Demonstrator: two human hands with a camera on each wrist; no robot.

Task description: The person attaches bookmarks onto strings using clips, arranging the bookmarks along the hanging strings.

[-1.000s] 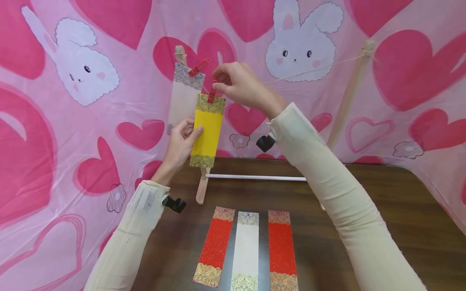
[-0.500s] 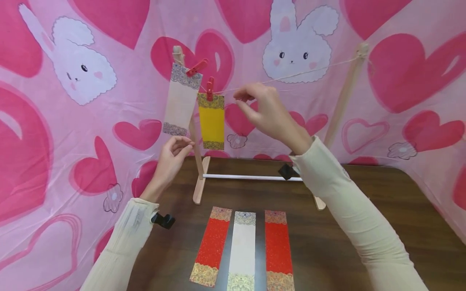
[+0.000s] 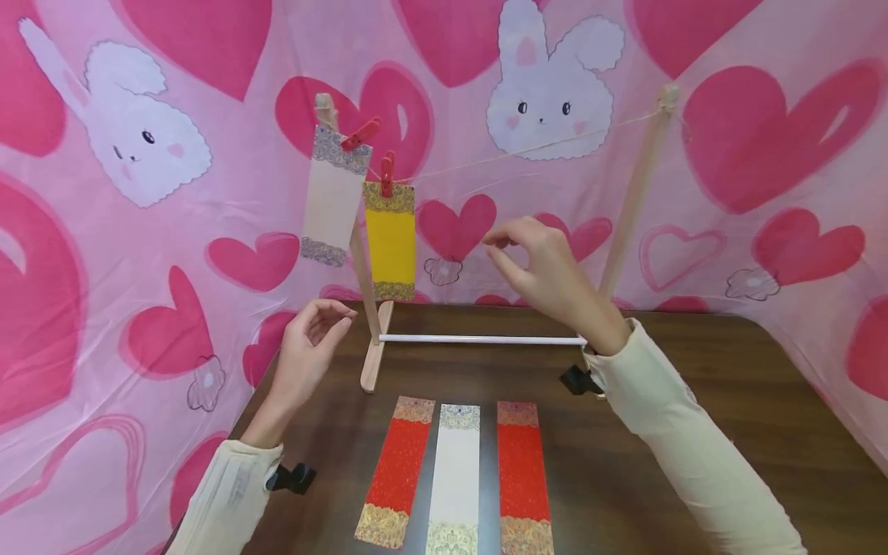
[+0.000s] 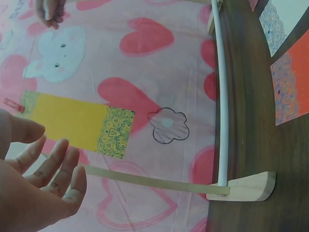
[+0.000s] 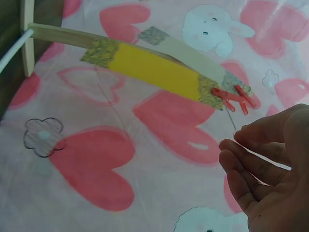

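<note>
A yellow card [image 3: 391, 243] with patterned ends hangs from the string [image 3: 527, 152], held by a red clothespin [image 3: 387, 176]. Left of it hangs a white card [image 3: 331, 196], clipped by another red clothespin [image 3: 362, 133]. My left hand [image 3: 312, 343] is in the air below the white card, its fingers loosely bent around nothing. To the right of the yellow card, my right hand [image 3: 544, 266] hovers below the string, fingers relaxed and holding nothing. In the right wrist view, both clothespins [image 5: 231, 95] show beyond the right fingertips [image 5: 239, 136].
A wooden stand with a left post [image 3: 366, 281], a right post [image 3: 638, 193] and a white crossbar [image 3: 479, 339] carries the string. On the dark table [image 3: 694, 432] lie a red card [image 3: 398, 466], a white card [image 3: 454, 474] and another red card [image 3: 523, 470]. A pink patterned cloth [image 3: 229, 193] hangs behind.
My right hand has let go of the clothespin on the yellow card and moved right and down. My left hand has released the yellow card and dropped lower left. The yellow card now hangs freely.
</note>
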